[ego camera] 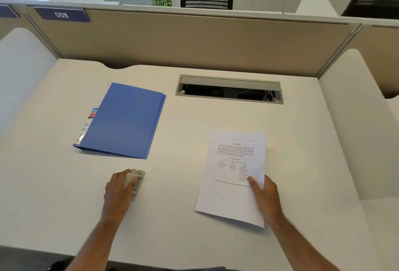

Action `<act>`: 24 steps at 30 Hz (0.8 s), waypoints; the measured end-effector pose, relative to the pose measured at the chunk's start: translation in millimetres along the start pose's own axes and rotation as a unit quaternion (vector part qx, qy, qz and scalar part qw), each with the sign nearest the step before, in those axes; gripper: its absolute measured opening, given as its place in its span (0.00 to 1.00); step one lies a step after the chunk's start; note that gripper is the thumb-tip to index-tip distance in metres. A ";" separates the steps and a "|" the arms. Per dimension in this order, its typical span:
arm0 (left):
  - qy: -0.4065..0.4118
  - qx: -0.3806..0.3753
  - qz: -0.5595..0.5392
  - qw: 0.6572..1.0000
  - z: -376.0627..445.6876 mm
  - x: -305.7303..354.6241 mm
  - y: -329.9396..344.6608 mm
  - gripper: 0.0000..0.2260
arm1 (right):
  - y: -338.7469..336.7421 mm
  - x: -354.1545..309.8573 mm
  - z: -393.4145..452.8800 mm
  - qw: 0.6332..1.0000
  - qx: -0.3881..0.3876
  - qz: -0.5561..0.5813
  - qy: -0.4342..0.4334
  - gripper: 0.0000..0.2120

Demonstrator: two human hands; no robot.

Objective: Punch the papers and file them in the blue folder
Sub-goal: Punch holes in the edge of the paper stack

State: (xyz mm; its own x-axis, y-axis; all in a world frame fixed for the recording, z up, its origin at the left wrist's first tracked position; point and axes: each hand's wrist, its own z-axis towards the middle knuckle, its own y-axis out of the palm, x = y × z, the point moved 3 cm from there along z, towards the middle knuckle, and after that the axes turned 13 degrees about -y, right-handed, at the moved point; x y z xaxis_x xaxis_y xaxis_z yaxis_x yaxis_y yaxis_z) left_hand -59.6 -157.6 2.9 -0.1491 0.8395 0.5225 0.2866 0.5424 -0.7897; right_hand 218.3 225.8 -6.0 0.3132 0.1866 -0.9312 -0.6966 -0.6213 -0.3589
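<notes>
My left hand (121,186) grips the punch (135,183) on the table (172,227); my right hand (264,195) pinches the papers (234,175) at their right edge. The blue folder (125,121) lies shut, well apart. I judge the sheets need squaring before entering the slot, left margin first.

Your surface (177,141) is a pale, off-white desk top bounded by a tan partition at the far edge. On it, to your left, the blue folder (125,121) lies flat and closed, with coloured tabs poking out along its left edge. Nearer you sits the small grey hole punch (135,182). To your right, well apart from the folder, a printed sheet of paper (233,175) rests on the surface. A grey cable hatch (230,89) is set into the far side, its lid open.
</notes>
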 end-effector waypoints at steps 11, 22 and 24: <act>-0.057 0.086 0.060 0.993 3.1 3.5 -18.6 0.22 | 0.9 -5.8 -0.5 1.000 -0.002 0.017 0.012 0.15; 0.099 -0.014 0.258 0.961 120.2 85.4 16.2 0.29 | 1.7 -3.1 0.9 1.000 0.008 0.002 0.017 0.16; 0.081 -0.053 0.310 0.946 129.6 86.3 25.6 0.30 | 1.1 -1.8 0.7 1.000 0.010 0.001 0.017 0.18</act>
State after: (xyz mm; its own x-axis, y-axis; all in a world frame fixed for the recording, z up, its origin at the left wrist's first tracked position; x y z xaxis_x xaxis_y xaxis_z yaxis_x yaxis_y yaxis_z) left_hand -187.8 -67.1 -13.9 0.2234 0.9745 0.0189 0.3662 -0.0659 -0.9282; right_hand 216.6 225.3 -4.7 0.3330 0.1583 -0.9295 -0.7103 -0.6063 -0.3577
